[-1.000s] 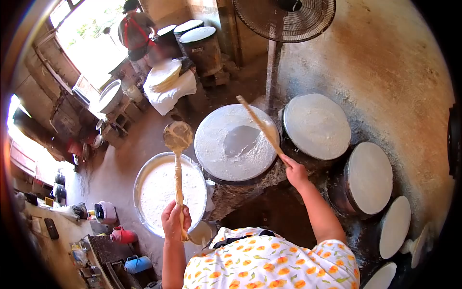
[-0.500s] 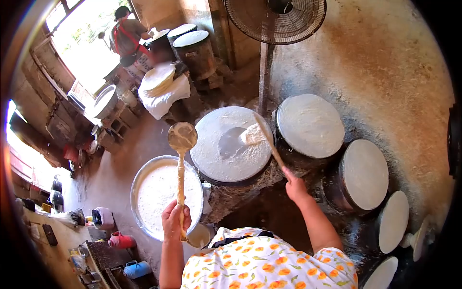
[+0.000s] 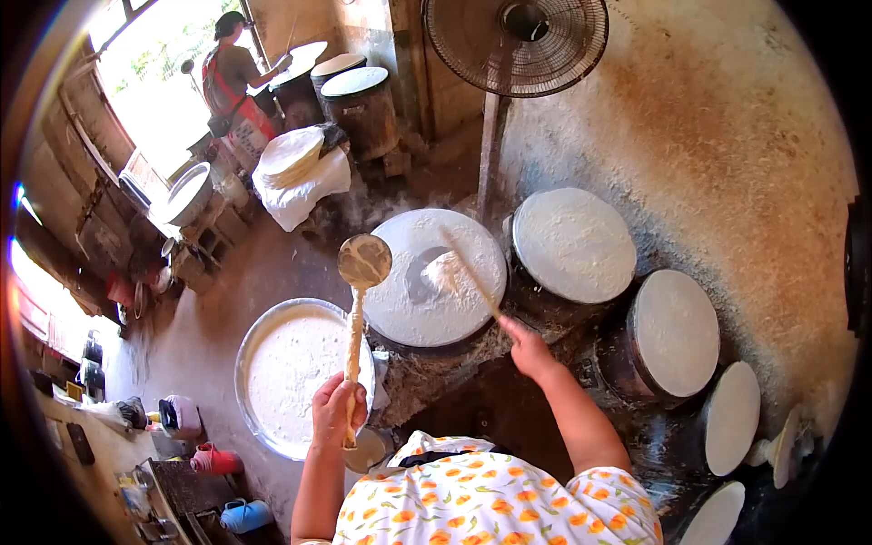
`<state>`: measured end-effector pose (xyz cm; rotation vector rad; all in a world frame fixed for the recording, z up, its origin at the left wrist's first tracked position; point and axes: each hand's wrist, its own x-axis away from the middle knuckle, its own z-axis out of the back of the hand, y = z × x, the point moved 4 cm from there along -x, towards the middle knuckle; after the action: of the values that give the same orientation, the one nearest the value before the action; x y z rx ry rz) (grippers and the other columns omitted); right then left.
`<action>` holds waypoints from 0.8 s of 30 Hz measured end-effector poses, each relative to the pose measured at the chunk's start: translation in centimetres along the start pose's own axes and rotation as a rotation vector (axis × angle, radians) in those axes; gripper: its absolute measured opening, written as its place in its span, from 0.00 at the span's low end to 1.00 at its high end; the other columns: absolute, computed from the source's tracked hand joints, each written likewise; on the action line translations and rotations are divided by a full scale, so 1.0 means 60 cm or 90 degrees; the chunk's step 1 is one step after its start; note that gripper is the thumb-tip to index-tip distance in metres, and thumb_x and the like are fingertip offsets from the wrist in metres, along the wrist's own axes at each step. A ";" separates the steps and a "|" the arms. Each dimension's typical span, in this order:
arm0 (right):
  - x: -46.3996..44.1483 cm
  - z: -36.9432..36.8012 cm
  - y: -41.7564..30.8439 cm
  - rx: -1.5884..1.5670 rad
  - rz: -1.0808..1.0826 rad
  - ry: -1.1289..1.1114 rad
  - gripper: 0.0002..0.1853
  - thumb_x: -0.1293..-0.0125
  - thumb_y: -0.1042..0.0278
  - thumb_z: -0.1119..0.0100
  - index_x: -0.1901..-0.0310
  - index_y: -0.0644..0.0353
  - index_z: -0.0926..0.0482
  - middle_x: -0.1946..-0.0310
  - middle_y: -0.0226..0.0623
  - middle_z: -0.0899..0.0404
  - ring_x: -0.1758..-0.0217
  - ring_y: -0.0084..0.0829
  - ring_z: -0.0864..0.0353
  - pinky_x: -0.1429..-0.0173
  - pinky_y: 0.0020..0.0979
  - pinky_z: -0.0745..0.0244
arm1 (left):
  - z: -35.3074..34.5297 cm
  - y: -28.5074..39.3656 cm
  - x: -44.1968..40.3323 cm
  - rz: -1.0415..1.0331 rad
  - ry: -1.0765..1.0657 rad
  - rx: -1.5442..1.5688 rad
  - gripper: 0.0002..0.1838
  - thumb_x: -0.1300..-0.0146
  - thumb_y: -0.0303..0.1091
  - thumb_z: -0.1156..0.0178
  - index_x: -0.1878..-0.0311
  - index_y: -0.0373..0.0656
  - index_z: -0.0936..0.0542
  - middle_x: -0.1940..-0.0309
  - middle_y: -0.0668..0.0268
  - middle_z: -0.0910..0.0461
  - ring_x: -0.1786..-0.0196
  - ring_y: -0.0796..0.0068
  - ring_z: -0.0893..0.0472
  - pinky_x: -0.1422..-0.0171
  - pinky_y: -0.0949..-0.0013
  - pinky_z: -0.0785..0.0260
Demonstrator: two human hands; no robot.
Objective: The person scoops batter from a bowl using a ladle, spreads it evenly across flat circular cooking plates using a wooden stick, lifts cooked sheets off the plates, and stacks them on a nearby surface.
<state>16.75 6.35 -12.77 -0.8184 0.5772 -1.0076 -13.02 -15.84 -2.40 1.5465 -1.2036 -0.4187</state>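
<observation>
My left hand [image 3: 338, 409] is closed around the batter-coated handle of a ladle [image 3: 365, 262]. The ladle stands nearly upright, its round bowl overlapping the near-left edge of a large round griddle [image 3: 400, 313] in the view. My right hand [image 3: 527, 350] grips a long wooden stick [image 3: 477, 280] slanting over that griddle. Beside the stick lies a clump of pale batter [image 3: 445, 271], next to a smooth grey patch in the white coating. Below the ladle is a wide metal basin [image 3: 241, 372] of white batter [image 3: 304, 377].
More round white-topped drums [image 3: 574, 245] curve along the wall to the right. A standing fan [image 3: 518, 41] is behind the griddle. At the back left a co-worker [image 3: 238, 86] stands by other drums, near a cloth-covered stack of flat rounds [image 3: 291, 154]. Jugs [image 3: 245, 516] are at lower left.
My right hand and the stick have moved left over the griddle, and the clump sits further left. The ladle has shifted right. The co-worker stands more upright.
</observation>
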 end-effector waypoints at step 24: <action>0.144 -0.014 -0.043 0.334 0.131 -0.024 0.34 0.43 0.76 0.46 0.37 0.26 0.31 0.77 0.42 0.30 0.75 0.47 0.24 0.70 0.45 0.26 | 0.023 0.016 0.023 -0.010 0.011 -0.026 0.10 0.31 0.34 0.52 0.66 0.38 0.27 0.81 0.68 0.29 0.88 0.81 0.34 0.86 0.77 0.44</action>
<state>18.54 -2.44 -11.59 -0.3045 0.3316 -0.8943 -13.94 -17.66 -1.59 1.5219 -1.1638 -0.4377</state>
